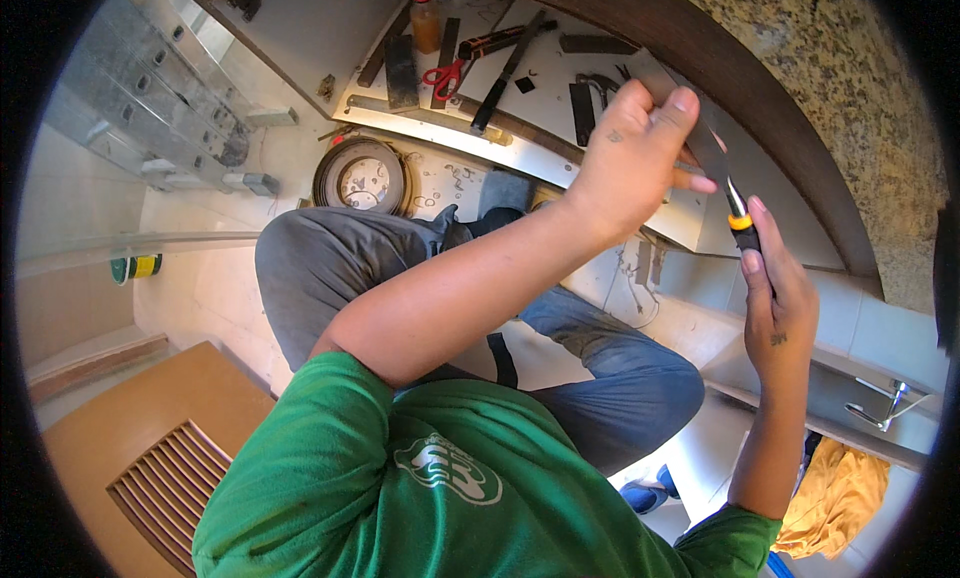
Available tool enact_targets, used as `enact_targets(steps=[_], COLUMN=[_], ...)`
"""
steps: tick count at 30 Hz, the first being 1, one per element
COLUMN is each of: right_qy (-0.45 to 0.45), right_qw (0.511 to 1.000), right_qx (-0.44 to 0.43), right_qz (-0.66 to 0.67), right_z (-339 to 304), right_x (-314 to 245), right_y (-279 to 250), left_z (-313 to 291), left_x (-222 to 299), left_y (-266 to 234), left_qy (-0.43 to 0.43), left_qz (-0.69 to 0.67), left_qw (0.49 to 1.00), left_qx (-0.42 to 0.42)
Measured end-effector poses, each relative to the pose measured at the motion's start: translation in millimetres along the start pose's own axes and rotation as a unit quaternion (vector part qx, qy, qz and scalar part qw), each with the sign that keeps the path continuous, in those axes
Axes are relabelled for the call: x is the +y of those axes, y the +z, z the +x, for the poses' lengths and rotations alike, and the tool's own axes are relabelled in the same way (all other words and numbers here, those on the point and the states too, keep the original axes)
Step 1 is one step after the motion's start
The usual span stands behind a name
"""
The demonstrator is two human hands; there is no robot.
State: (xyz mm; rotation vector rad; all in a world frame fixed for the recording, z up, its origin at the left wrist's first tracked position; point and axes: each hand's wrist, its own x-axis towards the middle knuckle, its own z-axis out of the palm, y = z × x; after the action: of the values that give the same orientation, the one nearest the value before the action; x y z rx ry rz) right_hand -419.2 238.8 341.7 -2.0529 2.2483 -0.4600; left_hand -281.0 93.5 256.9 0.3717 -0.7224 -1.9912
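My left hand (pixel 635 158) is raised at the cabinet opening, its fingers closed on a flat grey-brown strip (pixel 655 76) whose end sticks out above the thumb. Lower and to the right, my right hand (pixel 783 293) grips a knife (pixel 741 226) with a black handle, a yellow collar and a metal neck. The knife's thin end points up at the lower part of the strip, near my left fingertips. Whether blade and strip touch, I cannot tell.
Inside the cabinet lie red scissors (pixel 443 80), a red-lidded jar (pixel 426 28), a long black-handled tool (pixel 505 78) and several dark strips. A coiled brown band (pixel 362 176) rests on the floor. A metal ladder (pixel 150 68) stands left; a granite counter edge (pixel 860 108) overhangs at right.
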Motion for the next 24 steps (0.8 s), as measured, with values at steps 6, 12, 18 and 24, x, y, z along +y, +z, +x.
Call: enact_targets(steps=[6,12,18,24], right_qy=[0.024,0.019,0.012,-0.015], right_qw=[1.000,1.000,1.000,1.000], right_qx=[0.002,-0.003,0.003,0.015], right_qz=[0.009,-0.003,-0.001,0.003], right_z=[-4.8,0.0,2.6,7.9], right_x=[-2.2,-2.5,-4.3,-2.1], right_y=[-1.2,-2.1,-3.1,-2.4], left_z=[-1.8,0.8,2.5,4.5], left_x=[-6.0,-5.5,-4.9,-0.8], left_y=[6.8,9.0,8.9,7.3], left_qy=[-0.024,-0.018,0.004,-0.014], left_qz=[0.035,0.010,0.006,-0.004], left_qw=[0.998,1.000,1.000,1.000], left_qx=[-0.042,0.004,-0.009,-0.009])
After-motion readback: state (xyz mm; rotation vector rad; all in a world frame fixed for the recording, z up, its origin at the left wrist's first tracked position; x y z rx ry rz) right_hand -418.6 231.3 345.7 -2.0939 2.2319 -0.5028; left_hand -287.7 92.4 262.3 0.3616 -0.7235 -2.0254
